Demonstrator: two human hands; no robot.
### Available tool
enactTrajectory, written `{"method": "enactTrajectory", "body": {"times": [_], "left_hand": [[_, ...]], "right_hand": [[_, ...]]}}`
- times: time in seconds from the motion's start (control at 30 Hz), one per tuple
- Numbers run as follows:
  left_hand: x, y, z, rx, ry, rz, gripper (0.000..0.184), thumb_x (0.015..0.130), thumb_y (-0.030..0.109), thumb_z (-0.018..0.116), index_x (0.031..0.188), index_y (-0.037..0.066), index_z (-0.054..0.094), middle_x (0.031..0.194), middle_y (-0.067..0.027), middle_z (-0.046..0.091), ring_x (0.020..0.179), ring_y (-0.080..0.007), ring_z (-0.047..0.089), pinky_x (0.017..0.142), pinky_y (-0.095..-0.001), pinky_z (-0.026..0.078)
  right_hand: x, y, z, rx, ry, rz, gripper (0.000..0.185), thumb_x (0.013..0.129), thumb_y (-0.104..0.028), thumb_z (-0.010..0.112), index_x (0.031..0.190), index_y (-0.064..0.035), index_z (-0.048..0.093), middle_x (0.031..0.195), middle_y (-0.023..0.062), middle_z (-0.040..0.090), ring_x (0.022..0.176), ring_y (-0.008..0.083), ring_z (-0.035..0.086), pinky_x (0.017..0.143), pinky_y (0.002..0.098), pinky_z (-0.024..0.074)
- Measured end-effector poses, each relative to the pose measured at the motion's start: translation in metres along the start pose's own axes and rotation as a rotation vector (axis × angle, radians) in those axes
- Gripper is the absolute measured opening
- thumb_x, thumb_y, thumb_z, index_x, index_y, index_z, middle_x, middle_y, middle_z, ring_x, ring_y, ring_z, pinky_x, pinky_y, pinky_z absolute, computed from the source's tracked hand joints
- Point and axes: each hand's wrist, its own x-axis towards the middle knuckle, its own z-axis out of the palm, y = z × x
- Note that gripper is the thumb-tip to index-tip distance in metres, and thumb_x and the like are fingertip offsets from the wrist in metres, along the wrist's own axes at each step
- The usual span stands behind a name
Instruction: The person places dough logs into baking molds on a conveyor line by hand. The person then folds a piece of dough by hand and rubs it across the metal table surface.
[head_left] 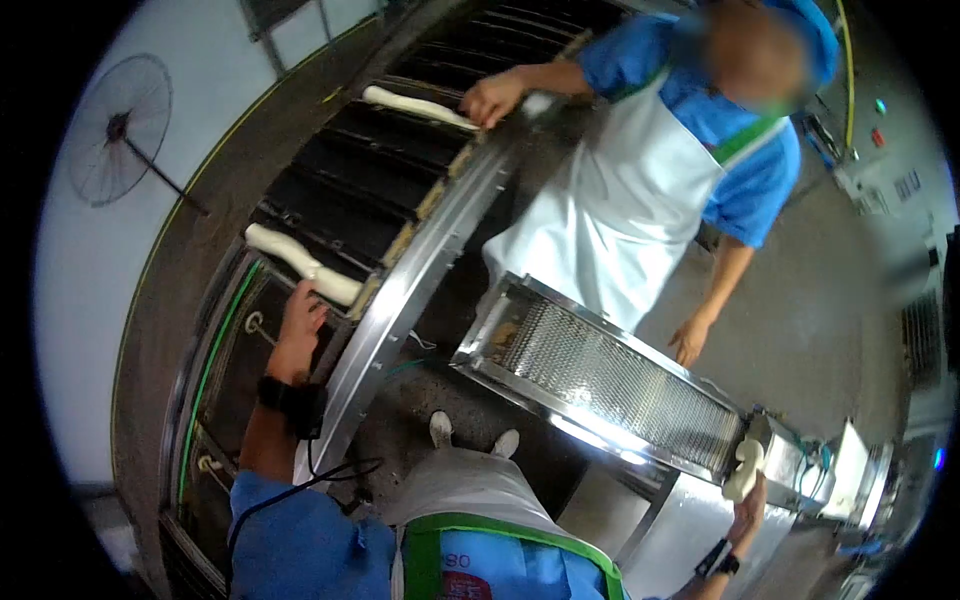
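A long white dough strip (300,265) lies across the near end of a dark slatted conveyor. My left hand (300,325) is just below it, fingers partly stretched out and fingertips touching its lower edge. At the far right, my right hand (748,508) grips a shorter, lumpy piece of dough (744,470) beside the end of a metal mesh conveyor (620,375). Part of the right fingers is hidden behind the dough. Both wrists wear black bands.
A co-worker in a white apron (600,200) stands opposite, one hand (492,98) at another dough strip (415,105) on the dark slatted conveyor (350,185). A steel rail (420,260) edges that conveyor. Machine parts (795,460) adjoin the mesh conveyor. A round fan (118,128) stands left.
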Motion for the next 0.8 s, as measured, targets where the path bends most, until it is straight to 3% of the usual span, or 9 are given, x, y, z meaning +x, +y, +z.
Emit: {"method": "enactTrajectory", "body": {"times": [0.1, 0.23, 0.33, 0.4, 0.47, 0.57, 0.67, 0.73, 0.8], "left_hand": [[-0.007, 0.005, 0.009, -0.065, 0.128, -0.088, 0.063, 0.070, 0.039, 0.055, 0.119, 0.008, 0.032, 0.118, -0.0121, 0.032, 0.103, -0.0257, 0.038, 0.088, -0.0344, 0.024], [-0.014, 0.002, -0.003, -0.095, 0.089, -0.085, 0.067, 0.064, 0.040, 0.061, 0.118, 0.009, 0.034, 0.118, -0.0116, 0.033, 0.097, -0.0245, 0.040, 0.086, -0.0354, 0.028], [-0.021, 0.003, -0.008, -0.147, 0.057, -0.097, 0.062, 0.065, 0.039, 0.060, 0.115, 0.011, 0.038, 0.114, -0.0082, 0.037, 0.095, -0.0223, 0.041, 0.086, -0.0363, 0.026], [-0.027, 0.009, -0.009, -0.100, 0.025, -0.128, 0.059, 0.066, 0.039, 0.059, 0.114, 0.011, 0.038, 0.114, -0.0068, 0.037, 0.096, -0.0224, 0.040, 0.086, -0.0367, 0.025], [-0.033, 0.017, -0.006, -0.083, 0.030, -0.141, 0.057, 0.067, 0.037, 0.057, 0.114, 0.011, 0.039, 0.114, -0.0059, 0.038, 0.097, -0.0225, 0.040, 0.087, -0.0364, 0.024], [-0.036, 0.024, 0.002, -0.086, 0.098, -0.197, 0.049, 0.070, 0.031, 0.053, 0.112, 0.009, 0.039, 0.107, -0.0043, 0.041, 0.099, -0.0191, 0.037, 0.086, -0.0328, 0.025], [-0.048, 0.034, 0.010, -0.140, 0.127, -0.139, 0.040, 0.071, 0.024, 0.050, 0.106, 0.006, 0.044, 0.102, -0.0029, 0.045, 0.097, -0.0142, 0.037, 0.082, -0.0285, 0.028], [-0.052, 0.034, 0.009, -0.173, 0.073, -0.066, 0.040, 0.072, 0.022, 0.050, 0.108, 0.005, 0.043, 0.105, -0.0033, 0.044, 0.099, -0.0132, 0.036, 0.082, -0.0278, 0.029], [-0.053, 0.035, 0.009, -0.183, 0.084, -0.056, 0.039, 0.073, 0.019, 0.049, 0.107, 0.004, 0.043, 0.102, -0.0031, 0.046, 0.096, -0.0120, 0.038, 0.080, -0.0257, 0.029]], "right_hand": [[-0.036, -0.100, 0.114, 0.163, 0.117, 0.093, 0.041, 0.079, -0.027, 0.046, 0.110, -0.0010, 0.040, 0.090, 0.0100, 0.052, 0.077, 0.0199, 0.052, 0.064, 0.0296, 0.0450], [-0.017, -0.128, 0.172, 0.075, -0.125, -0.125, 0.048, 0.078, -0.031, 0.048, 0.113, 0.0002, 0.038, 0.091, 0.0112, 0.052, 0.078, 0.0165, 0.052, 0.065, 0.0269, 0.0444], [-0.049, -0.193, 0.305, -0.076, -0.121, -0.181, 0.056, 0.074, -0.036, 0.051, 0.113, 0.0022, 0.037, 0.092, 0.0167, 0.052, 0.071, 0.0189, 0.056, 0.059, 0.0237, 0.0470], [-0.051, -0.214, 0.374, 0.125, -0.396, -0.297, 0.043, 0.080, -0.025, 0.045, 0.112, 0.0029, 0.039, 0.092, 0.0150, 0.053, 0.071, 0.0193, 0.057, 0.061, 0.0265, 0.0495], [-0.024, -0.219, 0.435, 0.178, -0.691, -0.303, 0.049, 0.073, -0.021, 0.051, 0.113, 0.0030, 0.038, 0.097, 0.0170, 0.052, 0.074, 0.0214, 0.057, 0.065, 0.0264, 0.0491], [-0.003, -0.255, 0.560, 0.124, -1.306, 0.033, 0.064, 0.061, -0.015, 0.063, 0.116, 0.0038, 0.035, 0.109, 0.0135, 0.047, 0.092, 0.0196, 0.051, 0.080, 0.0283, 0.0415], [0.008, -0.228, 0.672, -0.113, -1.622, -0.084, 0.061, 0.066, -0.018, 0.060, 0.117, 0.0033, 0.034, 0.109, 0.0106, 0.046, 0.095, 0.0150, 0.046, 0.081, 0.0251, 0.0375], [0.011, -0.186, 0.722, -0.630, -1.352, -0.691, 0.050, 0.076, -0.019, 0.055, 0.117, 0.0011, 0.035, 0.112, 0.0111, 0.044, 0.099, 0.0167, 0.044, 0.083, 0.0266, 0.0363], [0.004, -0.161, 0.737, -0.382, -1.650, -0.453, 0.043, 0.078, -0.016, 0.052, 0.114, 0.0030, 0.038, 0.109, 0.0127, 0.046, 0.092, 0.0165, 0.048, 0.080, 0.0261, 0.0383]]}}
